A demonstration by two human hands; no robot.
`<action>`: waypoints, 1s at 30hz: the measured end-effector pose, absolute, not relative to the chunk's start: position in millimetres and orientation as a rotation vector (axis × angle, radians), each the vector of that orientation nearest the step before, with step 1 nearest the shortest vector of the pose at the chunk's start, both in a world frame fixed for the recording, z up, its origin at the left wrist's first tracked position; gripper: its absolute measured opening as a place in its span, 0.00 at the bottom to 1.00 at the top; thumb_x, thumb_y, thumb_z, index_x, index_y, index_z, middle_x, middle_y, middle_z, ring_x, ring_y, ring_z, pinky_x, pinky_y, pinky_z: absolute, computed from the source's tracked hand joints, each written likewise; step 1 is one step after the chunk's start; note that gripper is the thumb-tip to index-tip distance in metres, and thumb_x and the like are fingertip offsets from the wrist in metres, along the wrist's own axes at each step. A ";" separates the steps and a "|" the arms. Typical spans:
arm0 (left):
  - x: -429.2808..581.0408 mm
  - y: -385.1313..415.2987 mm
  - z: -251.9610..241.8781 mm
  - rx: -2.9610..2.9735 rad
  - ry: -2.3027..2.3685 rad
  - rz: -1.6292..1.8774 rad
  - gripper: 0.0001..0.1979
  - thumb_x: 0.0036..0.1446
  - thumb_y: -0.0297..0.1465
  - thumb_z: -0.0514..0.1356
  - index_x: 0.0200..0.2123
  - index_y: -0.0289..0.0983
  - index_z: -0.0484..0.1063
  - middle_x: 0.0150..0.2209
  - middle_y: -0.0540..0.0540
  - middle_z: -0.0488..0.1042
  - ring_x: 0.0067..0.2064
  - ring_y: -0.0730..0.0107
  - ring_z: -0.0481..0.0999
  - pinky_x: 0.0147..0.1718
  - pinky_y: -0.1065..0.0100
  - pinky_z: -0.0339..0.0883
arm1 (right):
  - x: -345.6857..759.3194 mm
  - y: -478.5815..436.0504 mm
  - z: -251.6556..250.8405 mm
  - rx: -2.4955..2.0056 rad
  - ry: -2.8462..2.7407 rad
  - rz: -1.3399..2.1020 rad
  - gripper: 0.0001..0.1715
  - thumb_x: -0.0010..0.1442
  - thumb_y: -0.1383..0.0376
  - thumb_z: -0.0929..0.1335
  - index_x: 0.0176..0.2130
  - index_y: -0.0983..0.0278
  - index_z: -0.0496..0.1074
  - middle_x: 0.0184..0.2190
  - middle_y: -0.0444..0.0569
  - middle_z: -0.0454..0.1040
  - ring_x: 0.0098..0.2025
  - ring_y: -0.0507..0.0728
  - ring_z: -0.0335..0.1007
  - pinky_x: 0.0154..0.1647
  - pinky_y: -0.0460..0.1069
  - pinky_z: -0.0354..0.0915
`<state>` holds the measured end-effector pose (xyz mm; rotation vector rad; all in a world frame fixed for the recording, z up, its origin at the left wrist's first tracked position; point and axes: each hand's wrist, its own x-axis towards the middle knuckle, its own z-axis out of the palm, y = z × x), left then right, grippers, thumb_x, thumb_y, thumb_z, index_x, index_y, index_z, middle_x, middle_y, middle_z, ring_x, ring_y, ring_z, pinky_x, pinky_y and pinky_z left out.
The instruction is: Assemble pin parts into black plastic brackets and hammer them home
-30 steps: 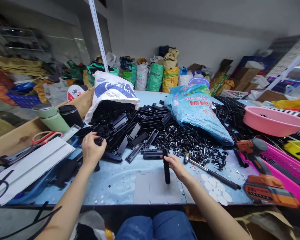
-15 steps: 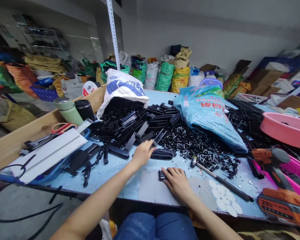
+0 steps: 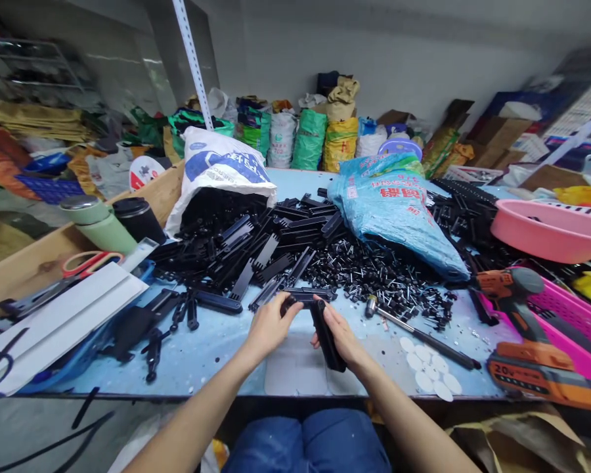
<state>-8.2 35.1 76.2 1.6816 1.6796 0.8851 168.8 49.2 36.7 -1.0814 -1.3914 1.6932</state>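
Note:
My right hand (image 3: 343, 334) is closed round a long black plastic piece (image 3: 329, 341), held tilted above the pale mat (image 3: 295, 371) at the table's front. To its left, my left hand (image 3: 268, 322) pinches a small dark part (image 3: 288, 303), mostly hidden by the fingers. The two hands are close together but apart. Just beyond them lie long black slotted pieces (image 3: 309, 293) on the blue table top. A heap of black pins with metal shanks (image 3: 374, 269) spreads out behind my right hand.
A hammer (image 3: 423, 335), white discs (image 3: 428, 368) and an orange cordless drill (image 3: 519, 309) lie to the right, near a pink basin (image 3: 546, 230). Left are scissors (image 3: 91, 261), white strips (image 3: 73, 328) and a green flask (image 3: 101, 226). White (image 3: 226, 164) and blue (image 3: 379, 203) sacks lie behind.
My left hand has drawn back from the black pieces with a small part. My right hand, earlier flat over a black slotted piece on the mat, now holds a long black piece up. The view has shifted.

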 end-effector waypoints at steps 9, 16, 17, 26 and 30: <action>4.2 6.1 61.1 1.836 1.560 1.068 0.18 0.60 0.37 0.51 0.49 0.37 0.71 0.30 0.46 0.69 0.34 0.68 0.71 0.36 0.66 0.67 | 171.9 45.7 39.6 -0.974 -1.641 1.461 0.33 0.56 0.51 0.65 0.58 0.58 0.61 0.39 0.48 0.70 0.24 0.49 0.66 0.24 0.47 0.68; 18.9 -5.5 55.7 1.967 1.552 1.256 0.16 0.61 0.33 0.50 0.49 0.37 0.70 0.31 0.46 0.69 0.32 0.70 0.71 0.33 0.69 0.68 | 184.6 52.0 48.2 -0.677 -2.144 0.940 0.26 0.58 0.58 0.65 0.56 0.60 0.65 0.39 0.51 0.74 0.37 0.55 0.69 0.40 0.51 0.68; 24.2 -6.0 54.4 1.934 1.565 1.368 0.16 0.61 0.32 0.50 0.49 0.37 0.70 0.31 0.46 0.69 0.33 0.71 0.71 0.33 0.69 0.68 | 179.9 48.7 46.8 -0.701 -2.077 0.951 0.25 0.60 0.58 0.64 0.57 0.59 0.64 0.39 0.51 0.73 0.33 0.53 0.69 0.36 0.49 0.69; 28.3 -0.7 45.0 1.879 1.504 1.428 0.16 0.61 0.33 0.49 0.48 0.38 0.71 0.34 0.44 0.72 0.36 0.68 0.73 0.36 0.67 0.69 | 166.6 30.3 24.2 -0.808 -1.823 1.152 0.27 0.62 0.52 0.60 0.58 0.56 0.61 0.39 0.48 0.69 0.21 0.46 0.62 0.25 0.46 0.68; 29.7 -5.0 18.0 1.715 1.798 1.297 0.18 0.62 0.35 0.45 0.49 0.37 0.69 0.40 0.41 0.72 0.43 0.62 0.73 0.39 0.60 0.70 | 191.9 77.5 38.6 -1.056 -1.772 1.397 0.30 0.61 0.48 0.59 0.56 0.60 0.63 0.37 0.50 0.73 0.30 0.52 0.68 0.30 0.48 0.69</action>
